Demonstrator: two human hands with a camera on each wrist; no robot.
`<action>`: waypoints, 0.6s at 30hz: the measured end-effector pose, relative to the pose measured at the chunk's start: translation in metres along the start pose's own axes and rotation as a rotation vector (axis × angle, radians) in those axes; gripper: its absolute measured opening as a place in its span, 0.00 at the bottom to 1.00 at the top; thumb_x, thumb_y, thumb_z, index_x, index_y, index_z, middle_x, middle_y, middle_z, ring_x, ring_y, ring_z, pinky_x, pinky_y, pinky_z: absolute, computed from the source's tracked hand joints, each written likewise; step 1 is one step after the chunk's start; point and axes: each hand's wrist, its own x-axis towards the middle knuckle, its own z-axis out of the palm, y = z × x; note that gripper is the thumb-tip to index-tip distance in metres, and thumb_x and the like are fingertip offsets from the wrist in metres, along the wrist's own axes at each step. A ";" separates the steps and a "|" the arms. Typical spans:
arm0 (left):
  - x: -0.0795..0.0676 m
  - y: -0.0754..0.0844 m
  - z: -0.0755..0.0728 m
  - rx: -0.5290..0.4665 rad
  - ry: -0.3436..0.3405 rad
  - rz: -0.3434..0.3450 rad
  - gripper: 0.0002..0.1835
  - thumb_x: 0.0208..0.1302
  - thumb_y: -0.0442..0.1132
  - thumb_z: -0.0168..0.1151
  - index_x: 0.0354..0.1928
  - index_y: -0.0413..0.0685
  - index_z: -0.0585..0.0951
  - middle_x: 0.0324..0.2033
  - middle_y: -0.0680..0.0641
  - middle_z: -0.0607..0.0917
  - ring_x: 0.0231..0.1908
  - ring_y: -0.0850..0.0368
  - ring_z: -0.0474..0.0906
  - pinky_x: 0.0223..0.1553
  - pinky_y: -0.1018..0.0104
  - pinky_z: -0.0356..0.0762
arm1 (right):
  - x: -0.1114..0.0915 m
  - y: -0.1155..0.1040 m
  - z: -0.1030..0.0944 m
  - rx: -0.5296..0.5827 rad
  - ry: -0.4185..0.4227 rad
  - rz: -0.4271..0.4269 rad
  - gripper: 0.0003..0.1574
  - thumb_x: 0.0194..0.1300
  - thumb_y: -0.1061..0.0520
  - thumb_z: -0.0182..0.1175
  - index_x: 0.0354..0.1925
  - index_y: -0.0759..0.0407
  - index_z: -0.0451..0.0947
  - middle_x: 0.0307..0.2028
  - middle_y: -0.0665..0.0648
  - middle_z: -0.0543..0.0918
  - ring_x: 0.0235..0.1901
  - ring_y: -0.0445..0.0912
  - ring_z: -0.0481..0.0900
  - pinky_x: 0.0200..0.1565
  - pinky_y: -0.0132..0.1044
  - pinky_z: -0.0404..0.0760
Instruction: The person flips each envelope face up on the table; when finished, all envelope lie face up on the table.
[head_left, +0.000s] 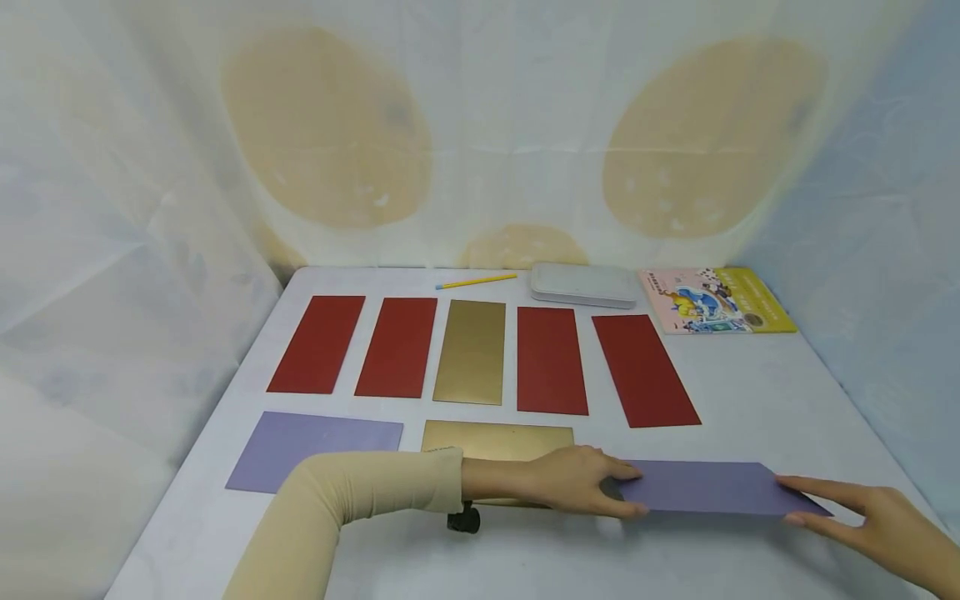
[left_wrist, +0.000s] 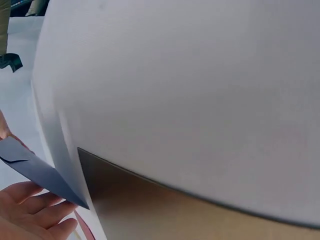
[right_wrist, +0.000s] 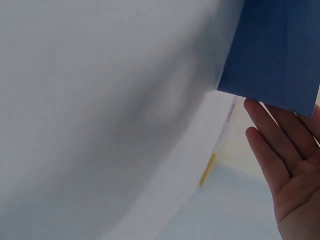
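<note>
A flat purple paper envelope (head_left: 697, 487) is held level over the front right of the table by both hands. My left hand (head_left: 570, 483) grips its left end with thumb and fingers, beside a dark rounded notch. At the opposite end my right hand (head_left: 877, 517) pinches the edge between thumb and fingers. The right wrist view shows the envelope (right_wrist: 275, 55) dark blue with straight fingers (right_wrist: 275, 142) at its edge. Under my left forearm lies a gold envelope (head_left: 495, 437), partly hidden. Another purple envelope (head_left: 322, 437) lies left of it.
Behind runs a row: red envelopes (head_left: 318, 343) on both sides of a gold one (head_left: 470, 352). Along the back edge lie a yellow pencil (head_left: 480, 282), a pale flat case (head_left: 585, 285) and a picture book (head_left: 712, 300). Fabric walls enclose the white table (head_left: 787, 400).
</note>
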 end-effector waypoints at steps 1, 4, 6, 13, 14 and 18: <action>0.000 0.000 0.000 -0.025 -0.005 -0.005 0.30 0.67 0.62 0.53 0.66 0.57 0.73 0.59 0.62 0.76 0.55 0.78 0.69 0.49 0.85 0.64 | 0.001 0.000 -0.002 -0.001 -0.009 0.015 0.24 0.47 0.49 0.76 0.46 0.43 0.86 0.43 0.29 0.78 0.41 0.20 0.72 0.32 0.14 0.68; -0.001 0.002 -0.001 -0.101 -0.021 -0.028 0.28 0.67 0.61 0.53 0.65 0.59 0.74 0.48 0.58 0.84 0.49 0.81 0.70 0.41 0.85 0.66 | 0.003 0.001 -0.008 -0.004 -0.046 0.047 0.21 0.49 0.48 0.75 0.44 0.45 0.87 0.41 0.29 0.79 0.39 0.21 0.72 0.30 0.20 0.73; -0.001 0.003 -0.002 -0.150 -0.031 -0.045 0.27 0.68 0.61 0.53 0.64 0.61 0.75 0.39 0.58 0.86 0.47 0.82 0.70 0.38 0.84 0.66 | 0.005 0.001 -0.012 0.003 -0.077 0.058 0.19 0.51 0.48 0.74 0.44 0.48 0.87 0.40 0.30 0.80 0.39 0.21 0.73 0.30 0.25 0.76; -0.004 0.003 -0.009 -0.225 -0.011 0.018 0.26 0.70 0.57 0.52 0.67 0.62 0.72 0.32 0.58 0.85 0.22 0.76 0.64 0.24 0.80 0.65 | 0.015 -0.001 -0.024 0.017 -0.211 0.088 0.19 0.59 0.48 0.68 0.45 0.57 0.86 0.39 0.49 0.87 0.38 0.24 0.75 0.32 0.32 0.82; -0.004 0.002 -0.011 -0.214 0.004 0.061 0.26 0.70 0.56 0.53 0.68 0.61 0.70 0.34 0.58 0.86 0.21 0.74 0.62 0.23 0.80 0.63 | 0.018 -0.001 -0.026 0.019 -0.232 0.098 0.19 0.60 0.47 0.67 0.45 0.58 0.86 0.39 0.52 0.87 0.38 0.24 0.76 0.33 0.33 0.82; -0.004 -0.004 -0.018 -0.090 0.094 0.310 0.33 0.67 0.52 0.60 0.72 0.55 0.64 0.61 0.58 0.76 0.45 0.79 0.72 0.39 0.87 0.68 | 0.027 -0.005 -0.033 0.013 -0.303 0.143 0.21 0.63 0.45 0.64 0.46 0.58 0.86 0.40 0.56 0.87 0.37 0.27 0.78 0.33 0.34 0.82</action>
